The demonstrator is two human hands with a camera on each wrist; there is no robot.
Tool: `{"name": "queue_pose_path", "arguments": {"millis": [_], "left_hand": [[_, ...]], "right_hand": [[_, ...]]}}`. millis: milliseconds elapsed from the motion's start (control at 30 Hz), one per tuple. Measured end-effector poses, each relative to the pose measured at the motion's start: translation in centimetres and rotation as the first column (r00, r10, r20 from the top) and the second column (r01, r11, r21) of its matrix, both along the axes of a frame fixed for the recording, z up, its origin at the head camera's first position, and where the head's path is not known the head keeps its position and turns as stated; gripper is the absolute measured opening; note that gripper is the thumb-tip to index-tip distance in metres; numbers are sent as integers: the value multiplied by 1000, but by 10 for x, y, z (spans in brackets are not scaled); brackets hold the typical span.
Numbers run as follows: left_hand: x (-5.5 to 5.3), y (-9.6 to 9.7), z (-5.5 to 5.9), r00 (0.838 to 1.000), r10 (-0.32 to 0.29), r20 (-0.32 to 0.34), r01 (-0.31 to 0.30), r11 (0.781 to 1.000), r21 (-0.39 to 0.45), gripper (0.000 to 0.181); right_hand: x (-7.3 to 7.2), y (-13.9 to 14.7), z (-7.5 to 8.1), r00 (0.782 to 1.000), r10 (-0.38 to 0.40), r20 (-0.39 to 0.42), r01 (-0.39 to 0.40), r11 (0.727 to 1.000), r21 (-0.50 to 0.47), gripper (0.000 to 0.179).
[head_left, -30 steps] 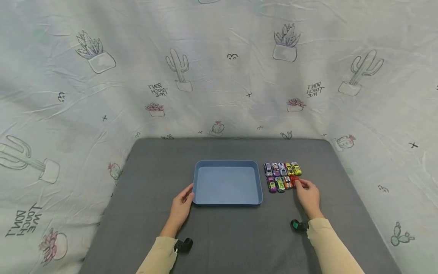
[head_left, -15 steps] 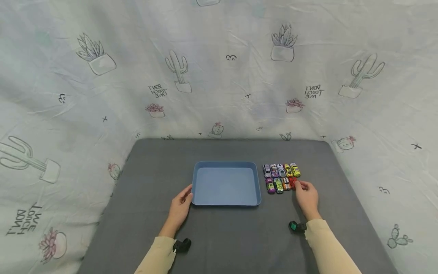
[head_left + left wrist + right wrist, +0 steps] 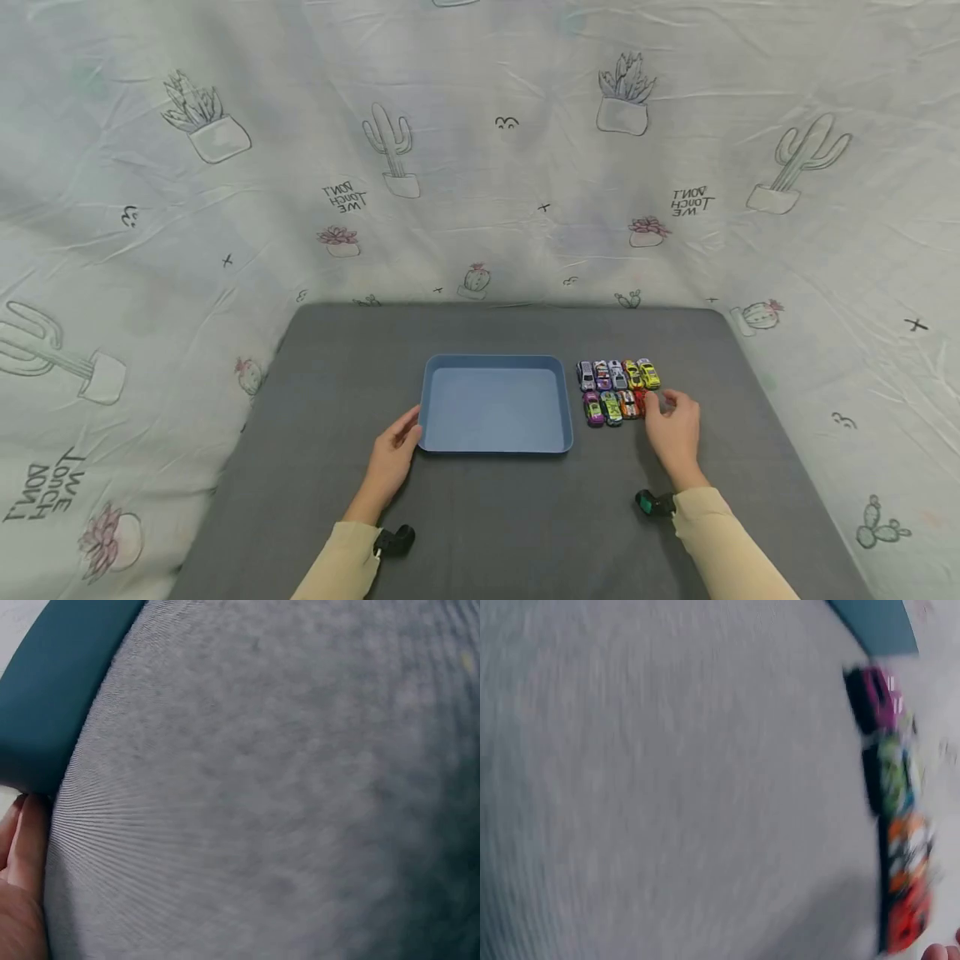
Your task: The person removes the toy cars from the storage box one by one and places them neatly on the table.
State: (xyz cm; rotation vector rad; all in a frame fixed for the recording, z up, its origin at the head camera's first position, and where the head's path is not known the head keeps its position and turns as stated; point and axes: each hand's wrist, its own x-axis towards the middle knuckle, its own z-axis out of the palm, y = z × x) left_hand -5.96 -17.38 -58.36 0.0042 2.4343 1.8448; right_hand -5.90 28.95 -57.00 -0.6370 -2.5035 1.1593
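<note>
A shallow blue tray (image 3: 495, 405) lies mid-table in the head view. My left hand (image 3: 390, 458) touches its left side near the front corner, and the left wrist view has those fingers (image 3: 28, 847) fairly straight against the tray wall. Right of the tray, small toy cars sit side by side in two rows. At the right end of the front row is a red toy car (image 3: 640, 403), partly covered by my right hand (image 3: 673, 429). That hand's thumb and fingers are parted, with nothing visible between them. Only its fingertips (image 3: 935, 952) show in the blurred right wrist view.
The front row also has a purple car (image 3: 593, 409), a green car (image 3: 611, 408) and an orange-white car (image 3: 628, 405). Behind it stand several more, including a yellow car (image 3: 648, 374) at the right end. Grey cloth (image 3: 510, 525) covers the table; a patterned curtain (image 3: 480, 167) surrounds it.
The thumb and fingers of my right hand have spread apart and moved off the red toy car, which stays in its row. My left hand keeps its place at the tray.
</note>
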Motion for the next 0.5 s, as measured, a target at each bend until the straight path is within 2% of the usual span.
{"name": "queue_pose_path", "arguments": {"millis": [33,100,167,200,267,367,400,433,500], "left_hand": [[3,-1,4,1000,-7,5,7,1000,8,44],[7,-3,6,1000,-10,1,10,1000,-6,44],[8,-4,9,1000,-19,-11,19,999,-28,44],[7,-3,12,1000,-17,-10,17,999,-39,43],[2,-3,10,999,-19,-27,16,997,-80,44],[-5,2,22,999,-38,-39,31,987,-158,45],[-7,5,26,997,-47,-54,35,978,-207,46],[-9,7,29,995,-63,-73,41,960,-278,47],[-13,13,37,988,-102,-118,43,905,-424,51]], "right_hand": [[0,-7,3,1000,17,-26,-16,1000,26,49],[0,-21,9,994,91,-63,-84,991,102,47],[-2,-34,16,978,189,-93,-168,965,201,47],[-3,-40,19,965,241,-102,-209,945,250,49],[-6,-52,27,934,337,-119,-278,895,350,53],[-10,-70,35,887,444,-129,-334,808,485,60],[-11,-76,38,873,471,-125,-349,783,515,62],[-12,-82,40,862,494,-118,-362,759,541,65],[-14,-93,44,847,525,-84,-383,712,588,70]]}}
